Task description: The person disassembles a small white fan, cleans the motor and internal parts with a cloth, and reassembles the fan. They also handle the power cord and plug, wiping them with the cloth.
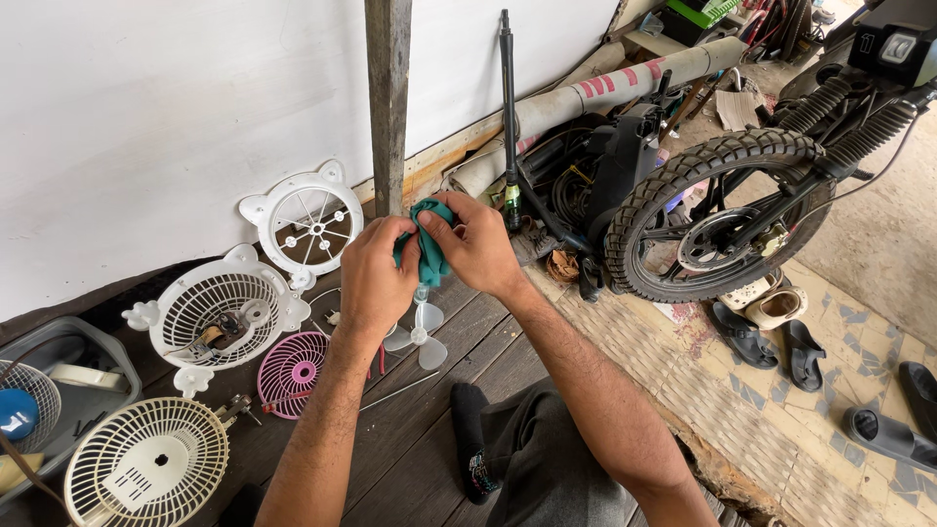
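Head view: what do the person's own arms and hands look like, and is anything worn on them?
Both arms are bare from the frame edge to the fingers: no sleeves, gloves, watch or bracelets show. The left hand and right hand show no rings on their visible sides. Both forearms carry dark hair. Nails look short.

We are sitting on the plank floor point(468, 332) with both hands meeting before the wooden post point(388, 98), the left hand point(374, 278) and right hand point(478, 244) closing together on a cloth point(430, 249). A small fan blade point(420, 332) is lying just below the cloth. Left of it, fan grilles point(220, 312) are lying on the floor, with a tray point(88, 390) at the far left. To the right, a motorbike wheel point(712, 210) is standing, with sandals point(771, 337) beneath it.
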